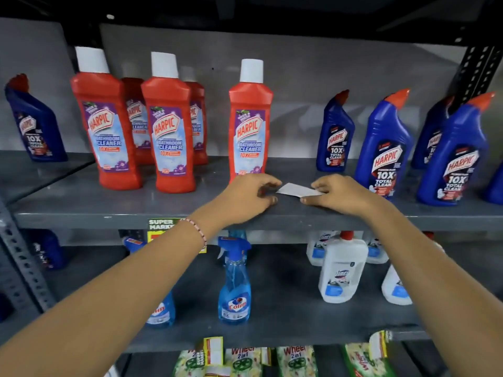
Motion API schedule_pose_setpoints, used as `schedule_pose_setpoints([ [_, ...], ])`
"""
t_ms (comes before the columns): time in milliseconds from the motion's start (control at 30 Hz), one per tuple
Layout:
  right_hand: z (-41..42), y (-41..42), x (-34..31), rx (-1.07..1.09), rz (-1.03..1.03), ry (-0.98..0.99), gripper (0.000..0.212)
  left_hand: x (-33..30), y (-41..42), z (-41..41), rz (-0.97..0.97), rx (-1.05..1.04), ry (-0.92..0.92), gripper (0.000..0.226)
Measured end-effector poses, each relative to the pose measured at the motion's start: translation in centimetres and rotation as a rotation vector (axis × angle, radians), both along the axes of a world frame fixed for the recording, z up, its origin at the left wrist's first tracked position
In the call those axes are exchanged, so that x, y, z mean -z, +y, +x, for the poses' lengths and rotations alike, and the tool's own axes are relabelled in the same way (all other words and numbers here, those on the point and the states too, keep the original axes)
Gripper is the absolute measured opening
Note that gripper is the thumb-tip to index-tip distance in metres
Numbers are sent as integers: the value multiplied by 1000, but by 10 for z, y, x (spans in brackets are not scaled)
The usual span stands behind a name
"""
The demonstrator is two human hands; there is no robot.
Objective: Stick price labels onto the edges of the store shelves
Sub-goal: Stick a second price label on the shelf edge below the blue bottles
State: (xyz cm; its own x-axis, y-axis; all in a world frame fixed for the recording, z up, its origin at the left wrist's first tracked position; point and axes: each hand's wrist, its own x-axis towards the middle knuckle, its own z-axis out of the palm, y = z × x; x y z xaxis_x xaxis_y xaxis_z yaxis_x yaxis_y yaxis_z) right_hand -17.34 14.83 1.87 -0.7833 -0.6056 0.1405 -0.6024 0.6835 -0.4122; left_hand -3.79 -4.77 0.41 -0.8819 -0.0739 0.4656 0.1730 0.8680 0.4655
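Note:
A small white paper label (295,190) is held over the front of the grey upper shelf (81,205), white side up. My right hand (340,194) pinches its right end between thumb and fingers. My left hand (251,197) hovers at its left end with fingers curled and thumb near the shelf edge, not clearly touching the paper. A green and yellow price label (160,227) is stuck on the shelf's front edge, partly hidden behind my left wrist.
Red Harpic bottles (168,131) stand left and behind my hands, blue Harpic bottles (386,153) to the right. The shelf below holds blue Colin spray bottles (235,284) and white Domex bottles (343,270). More labels (213,349) hang on the lower shelf edge over green Wheel packs.

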Motion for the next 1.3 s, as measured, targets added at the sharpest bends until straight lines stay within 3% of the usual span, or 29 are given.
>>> schedule_pose_setpoints([
  [100,-2,7,-1,-91,53,106,53,-5,15,-33,-178,0,-199,56],
  [167,-1,18,2,-146,51,132,47,-3,23,-45,-248,13,-243,49],
  [333,0,48,14,-274,-151,104,17,6,28,-43,-331,33,-50,23],
  [433,4,63,18,-355,-279,80,15,7,36,-34,-323,27,32,17],
  [567,11,87,22,-403,-513,-75,9,4,64,-18,-52,54,67,16],
  [667,12,112,32,-436,-708,-278,19,4,100,-12,297,167,-26,20],
  [733,12,135,44,-444,-791,-318,21,8,126,-18,392,194,-77,24],
  [900,-2,198,69,-279,-906,-261,25,27,198,-58,343,139,-140,17],
  [1033,-27,238,84,-135,-983,-200,18,41,248,-95,375,36,-68,18],
  [1300,-62,253,101,62,-991,-55,25,63,287,-132,422,-184,7,24],
])
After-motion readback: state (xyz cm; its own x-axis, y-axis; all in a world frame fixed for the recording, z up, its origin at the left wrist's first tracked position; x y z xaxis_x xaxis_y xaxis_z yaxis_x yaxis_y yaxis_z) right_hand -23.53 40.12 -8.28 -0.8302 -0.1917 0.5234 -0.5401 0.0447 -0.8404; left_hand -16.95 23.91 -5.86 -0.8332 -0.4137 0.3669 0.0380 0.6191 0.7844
